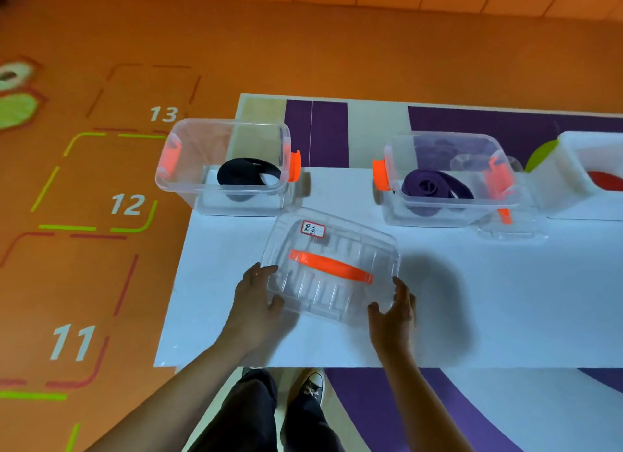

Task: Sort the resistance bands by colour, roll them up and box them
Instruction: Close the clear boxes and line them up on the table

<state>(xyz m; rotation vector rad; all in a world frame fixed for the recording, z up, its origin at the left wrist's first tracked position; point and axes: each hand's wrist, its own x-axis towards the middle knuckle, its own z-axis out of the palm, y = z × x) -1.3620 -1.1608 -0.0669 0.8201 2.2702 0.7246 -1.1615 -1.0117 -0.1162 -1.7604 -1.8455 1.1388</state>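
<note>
Bright even overhead light, soft shadow on white table (472, 300), wide-angle edge bending, slight blur.

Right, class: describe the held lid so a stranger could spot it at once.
Over the white table, just in front of the clear box with the black band, the left hand and right hand grip a clear lid. Only it shows a red-bordered label beside an orange handle.

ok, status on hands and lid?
Left hand and right hand hold the clear lid by its sides. Black band sits in the open box. Path to box clear.
</note>
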